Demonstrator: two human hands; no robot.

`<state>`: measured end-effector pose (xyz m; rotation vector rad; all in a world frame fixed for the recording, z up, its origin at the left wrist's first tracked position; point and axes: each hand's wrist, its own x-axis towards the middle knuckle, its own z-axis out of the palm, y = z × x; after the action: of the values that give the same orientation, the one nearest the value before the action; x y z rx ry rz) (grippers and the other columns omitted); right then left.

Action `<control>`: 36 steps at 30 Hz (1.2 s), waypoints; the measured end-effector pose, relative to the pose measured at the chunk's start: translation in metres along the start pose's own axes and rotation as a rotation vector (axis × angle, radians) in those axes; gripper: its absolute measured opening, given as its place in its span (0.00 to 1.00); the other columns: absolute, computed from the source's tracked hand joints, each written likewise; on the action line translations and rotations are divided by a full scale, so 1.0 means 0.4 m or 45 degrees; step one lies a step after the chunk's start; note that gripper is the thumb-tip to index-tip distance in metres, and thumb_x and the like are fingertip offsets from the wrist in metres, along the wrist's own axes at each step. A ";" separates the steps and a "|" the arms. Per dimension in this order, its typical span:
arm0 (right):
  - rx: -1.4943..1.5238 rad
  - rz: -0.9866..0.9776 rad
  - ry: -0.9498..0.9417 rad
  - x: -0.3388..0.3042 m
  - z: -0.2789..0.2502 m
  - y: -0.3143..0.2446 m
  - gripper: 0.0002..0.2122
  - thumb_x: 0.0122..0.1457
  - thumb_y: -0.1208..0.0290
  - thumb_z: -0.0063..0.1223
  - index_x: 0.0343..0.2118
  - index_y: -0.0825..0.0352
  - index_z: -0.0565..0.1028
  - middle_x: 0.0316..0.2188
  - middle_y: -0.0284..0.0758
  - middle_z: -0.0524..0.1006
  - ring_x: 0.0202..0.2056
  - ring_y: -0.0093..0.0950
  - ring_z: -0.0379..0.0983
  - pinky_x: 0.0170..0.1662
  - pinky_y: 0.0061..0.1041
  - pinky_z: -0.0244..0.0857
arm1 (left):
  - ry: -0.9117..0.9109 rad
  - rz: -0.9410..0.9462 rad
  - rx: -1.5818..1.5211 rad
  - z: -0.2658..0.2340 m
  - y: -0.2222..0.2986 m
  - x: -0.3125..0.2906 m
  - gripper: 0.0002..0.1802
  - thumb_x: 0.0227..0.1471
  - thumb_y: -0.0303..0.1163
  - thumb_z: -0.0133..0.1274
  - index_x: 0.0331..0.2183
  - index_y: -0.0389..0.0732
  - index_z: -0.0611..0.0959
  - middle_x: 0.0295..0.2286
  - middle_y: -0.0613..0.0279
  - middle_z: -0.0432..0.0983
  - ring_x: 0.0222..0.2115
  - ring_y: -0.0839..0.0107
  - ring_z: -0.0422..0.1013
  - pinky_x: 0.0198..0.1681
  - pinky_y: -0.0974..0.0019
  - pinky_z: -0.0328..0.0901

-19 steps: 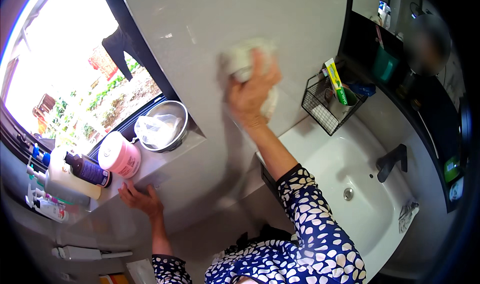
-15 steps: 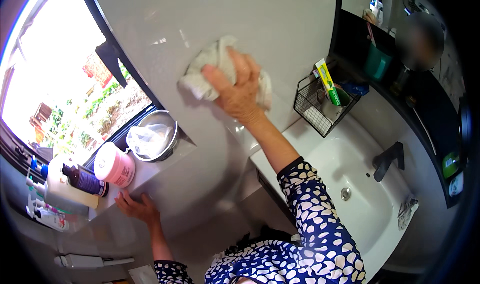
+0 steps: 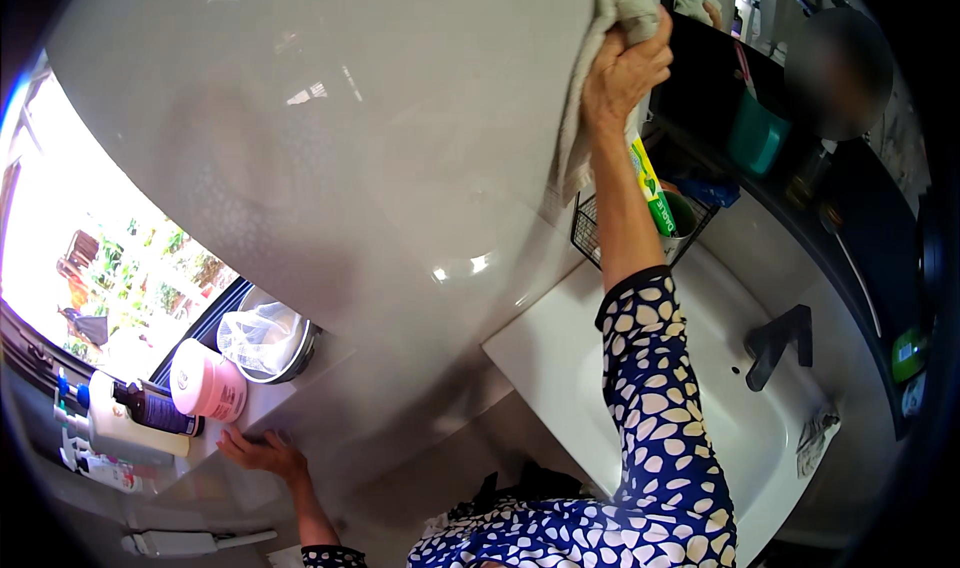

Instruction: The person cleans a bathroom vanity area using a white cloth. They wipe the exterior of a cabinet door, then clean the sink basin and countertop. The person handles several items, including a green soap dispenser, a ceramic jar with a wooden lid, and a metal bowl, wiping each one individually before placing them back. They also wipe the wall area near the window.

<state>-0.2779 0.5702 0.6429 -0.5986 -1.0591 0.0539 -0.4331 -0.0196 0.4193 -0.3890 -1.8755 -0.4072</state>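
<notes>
My right hand (image 3: 625,80) is closed round a pale, damp-looking cloth (image 3: 628,8), pressed to the glossy grey-white wall (image 3: 400,148) beside the dark frame at the wall's far right. Part of the cloth hangs down along the left of my wrist. Lower left, my left hand (image 3: 262,454) rests with fingers apart on the edge of the window ledge (image 3: 318,360), holding nothing. Just above its fingers stands a pink jar (image 3: 212,381). Next to the jar, a metal bowl (image 3: 295,356) has a white mesh bag (image 3: 255,338) in it.
Bottles (image 3: 130,413) crowd the ledge's left end. Under my right forearm is a black wire basket (image 3: 588,230) with a green-yellow toothpaste box (image 3: 652,188). The white basin (image 3: 745,448) has a dark tap (image 3: 780,343). A teal cup (image 3: 758,136) stands on the black shelf at right.
My right hand has slid the cloth up and to the right across the wall, to the dark frame. My left hand stays on the ledge edge. The view has shifted somewhat.
</notes>
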 end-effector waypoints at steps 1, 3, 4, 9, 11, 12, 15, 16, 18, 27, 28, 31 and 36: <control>-0.036 0.034 0.013 0.014 0.012 0.033 0.29 0.51 0.69 0.49 0.57 0.62 0.56 0.39 0.50 0.65 0.42 0.45 0.59 0.46 0.39 0.50 | -0.007 0.000 -0.006 -0.001 -0.004 -0.003 0.31 0.51 0.45 0.44 0.50 0.32 0.67 0.51 0.39 0.58 0.54 0.41 0.50 0.56 0.42 0.45; -0.125 0.293 -0.034 0.036 0.026 0.058 0.29 0.52 0.67 0.47 0.58 0.63 0.54 0.41 0.51 0.65 0.42 0.46 0.60 0.49 0.42 0.50 | -0.034 -0.035 0.006 -0.002 -0.025 -0.007 0.31 0.50 0.44 0.44 0.51 0.32 0.67 0.51 0.38 0.57 0.55 0.41 0.49 0.57 0.42 0.44; -0.145 0.253 0.012 0.052 0.037 0.083 0.29 0.52 0.66 0.47 0.58 0.63 0.54 0.41 0.51 0.65 0.42 0.47 0.60 0.50 0.43 0.50 | -0.052 -0.069 0.011 0.013 -0.037 -0.012 0.31 0.50 0.44 0.44 0.51 0.32 0.66 0.52 0.38 0.56 0.55 0.41 0.48 0.57 0.42 0.43; 0.031 0.331 -0.063 0.021 0.014 -0.028 0.29 0.51 0.65 0.47 0.58 0.62 0.55 0.47 0.52 0.62 0.45 0.47 0.56 0.50 0.42 0.49 | -0.156 -0.169 0.113 -0.003 -0.019 -0.015 0.33 0.46 0.38 0.46 0.54 0.34 0.63 0.54 0.38 0.52 0.58 0.42 0.43 0.59 0.43 0.38; 0.049 0.139 -0.129 -0.017 -0.015 -0.119 0.29 0.55 0.62 0.46 0.59 0.64 0.54 0.43 0.48 0.65 0.46 0.42 0.58 0.53 0.40 0.47 | -0.220 -0.210 0.100 -0.019 0.009 0.000 0.34 0.45 0.35 0.47 0.55 0.35 0.61 0.55 0.40 0.50 0.58 0.42 0.41 0.59 0.43 0.37; 0.058 0.011 -0.089 -0.030 -0.025 -0.155 0.28 0.55 0.64 0.47 0.59 0.63 0.55 0.43 0.48 0.65 0.46 0.41 0.57 0.53 0.39 0.46 | -0.197 -0.160 0.071 -0.018 0.021 0.007 0.35 0.44 0.32 0.48 0.55 0.35 0.60 0.55 0.40 0.49 0.58 0.42 0.41 0.59 0.43 0.37; 0.176 -0.159 -0.093 -0.119 -0.059 -0.275 0.26 0.52 0.72 0.49 0.56 0.63 0.60 0.47 0.47 0.64 0.47 0.41 0.57 0.53 0.37 0.45 | -0.174 -0.071 0.015 -0.023 0.033 0.002 0.38 0.41 0.27 0.49 0.56 0.35 0.58 0.56 0.41 0.48 0.58 0.42 0.41 0.59 0.42 0.37; 0.236 -0.221 -0.144 -0.161 -0.073 -0.312 0.26 0.51 0.73 0.49 0.56 0.63 0.60 0.48 0.46 0.64 0.47 0.41 0.57 0.53 0.37 0.46 | -0.173 -0.071 0.031 -0.032 0.027 0.001 0.39 0.40 0.26 0.50 0.56 0.35 0.57 0.55 0.41 0.48 0.58 0.41 0.41 0.59 0.42 0.37; 0.323 -0.349 -0.243 -0.217 -0.118 -0.357 0.26 0.50 0.73 0.51 0.55 0.63 0.63 0.50 0.46 0.63 0.48 0.42 0.57 0.52 0.37 0.48 | -0.169 -0.073 0.046 -0.029 0.027 0.000 0.39 0.40 0.25 0.50 0.56 0.36 0.57 0.55 0.42 0.48 0.58 0.41 0.41 0.59 0.42 0.37; 0.566 -0.684 -0.317 -0.229 -0.127 -0.472 0.24 0.41 0.70 0.63 0.46 0.48 0.73 0.47 0.39 0.71 0.46 0.35 0.62 0.49 0.34 0.55 | -0.144 -0.087 0.056 -0.025 0.026 -0.004 0.36 0.40 0.28 0.48 0.54 0.35 0.60 0.55 0.41 0.50 0.58 0.42 0.43 0.58 0.43 0.39; 0.511 -0.639 -0.293 -0.193 -0.106 -0.500 0.25 0.41 0.70 0.64 0.46 0.47 0.73 0.47 0.37 0.71 0.45 0.34 0.63 0.48 0.34 0.56 | -0.156 -0.088 0.078 -0.026 0.012 -0.012 0.35 0.43 0.30 0.47 0.54 0.35 0.60 0.55 0.41 0.50 0.58 0.41 0.42 0.58 0.42 0.38; 0.639 -0.703 0.014 -0.124 -0.039 -0.580 0.21 0.45 0.68 0.60 0.46 0.57 0.73 0.44 0.41 0.71 0.43 0.36 0.66 0.45 0.34 0.58 | -0.148 -0.039 0.078 -0.027 0.001 -0.020 0.32 0.48 0.34 0.44 0.54 0.34 0.59 0.55 0.41 0.49 0.58 0.39 0.41 0.58 0.40 0.38; 0.685 -0.901 -0.247 -0.222 -0.097 -0.586 0.22 0.42 0.64 0.61 0.44 0.37 0.73 0.49 0.29 0.69 0.42 0.31 0.62 0.36 0.30 0.58 | -0.095 0.021 0.052 -0.024 0.019 -0.004 0.31 0.50 0.35 0.43 0.54 0.33 0.59 0.55 0.41 0.49 0.58 0.40 0.41 0.58 0.41 0.38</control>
<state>-0.3462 0.3279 0.6723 0.2879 -1.3292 -0.2211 -0.4214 -0.0174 0.4216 -0.3963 -1.9486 -0.3468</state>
